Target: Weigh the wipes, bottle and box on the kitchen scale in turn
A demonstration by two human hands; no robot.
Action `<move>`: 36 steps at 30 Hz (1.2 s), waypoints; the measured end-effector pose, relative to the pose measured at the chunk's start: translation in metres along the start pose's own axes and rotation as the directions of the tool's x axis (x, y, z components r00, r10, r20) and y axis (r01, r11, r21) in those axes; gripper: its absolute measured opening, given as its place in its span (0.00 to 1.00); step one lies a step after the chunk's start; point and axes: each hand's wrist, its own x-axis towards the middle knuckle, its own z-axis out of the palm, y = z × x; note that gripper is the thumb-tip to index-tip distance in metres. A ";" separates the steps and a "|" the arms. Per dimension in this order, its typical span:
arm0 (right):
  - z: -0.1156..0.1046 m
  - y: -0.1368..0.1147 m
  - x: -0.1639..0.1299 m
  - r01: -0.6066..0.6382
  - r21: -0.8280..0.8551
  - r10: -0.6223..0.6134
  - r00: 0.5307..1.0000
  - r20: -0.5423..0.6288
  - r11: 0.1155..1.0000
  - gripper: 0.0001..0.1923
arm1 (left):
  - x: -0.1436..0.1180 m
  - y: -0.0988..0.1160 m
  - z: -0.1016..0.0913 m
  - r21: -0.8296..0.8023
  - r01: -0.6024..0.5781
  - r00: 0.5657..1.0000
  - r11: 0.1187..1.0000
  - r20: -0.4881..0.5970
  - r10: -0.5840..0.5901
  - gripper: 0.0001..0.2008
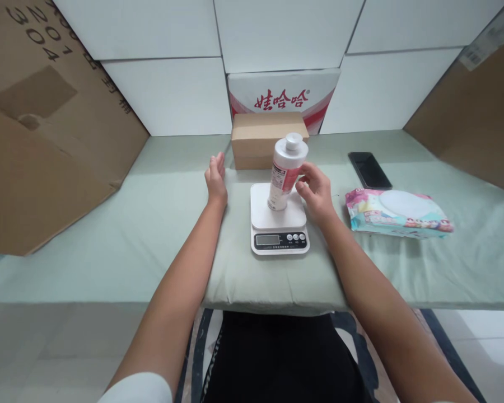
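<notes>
Two hands up | my right hand [315,190] pinches the white bottle [286,170] at its label — bottle tilted on the scale [279,224] | I'd settle it upright, mid-platform, then let go | left hand [215,179] flat, fingers together, at 9 o'clock on the table [109,246] | wipes pack [397,211] at 3 o'clock.

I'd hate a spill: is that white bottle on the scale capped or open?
Capped. The white bottle stands on the scale with its white cap on top; the right hand touches its side.
</notes>
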 end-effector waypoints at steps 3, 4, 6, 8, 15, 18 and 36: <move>0.003 -0.007 -0.001 0.011 -0.066 -0.005 0.996 0.089 0.998 0.29 | 0.000 0.000 0.000 0.002 0.007 1.000 1.000 -0.003 -0.007 0.38; 0.004 -0.009 -0.001 0.014 -0.079 -0.005 0.993 0.118 0.997 0.28 | 0.000 0.000 0.001 0.003 0.009 1.000 1.000 -0.004 -0.009 0.38; 0.007 -0.012 -0.003 0.013 -0.088 0.001 0.988 0.153 0.996 0.26 | 0.000 0.001 0.001 0.007 0.014 1.000 1.000 -0.005 -0.014 0.37; 0.009 -0.012 -0.003 0.000 -0.092 0.013 0.990 0.137 0.996 0.25 | 0.000 0.002 0.001 0.013 0.024 1.000 1.000 -0.008 -0.024 0.36; -0.007 0.014 0.008 -0.121 -0.215 0.051 0.951 -0.304 0.969 0.22 | 0.000 0.001 0.001 0.011 0.010 1.000 1.000 -0.005 -0.010 0.39; -0.021 0.034 0.012 -0.191 -0.233 0.069 0.893 -0.445 0.954 0.20 | 0.000 0.000 0.000 0.002 0.006 1.000 1.000 -0.002 -0.006 0.37; -0.033 0.079 0.018 -0.216 -0.243 0.042 0.822 -0.567 0.946 0.24 | 0.000 0.000 -0.001 -0.010 0.013 1.000 1.000 -0.005 -0.013 0.34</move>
